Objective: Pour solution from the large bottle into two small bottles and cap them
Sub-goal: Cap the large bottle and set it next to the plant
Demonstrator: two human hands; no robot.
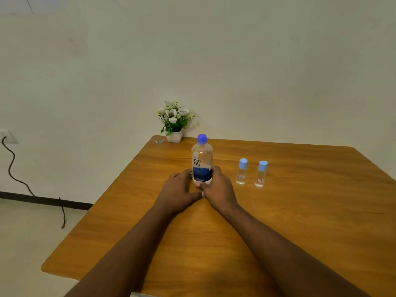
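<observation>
The large clear bottle [201,160] with a blue cap and blue label stands upright on the wooden table [300,221]. My left hand [179,190] lies against its base on the left, and my right hand [217,187] wraps its base from the right; both touch it. Two small clear bottles stand capped in light blue to the right: the left small bottle [242,172] and the right small bottle [261,174], close together and apart from my hands.
A white pot of white flowers [174,123] stands at the table's far left corner, with a small wrapper [159,141] beside it. A wall lies behind the table. A black cable [12,166] hangs from a wall socket at the left.
</observation>
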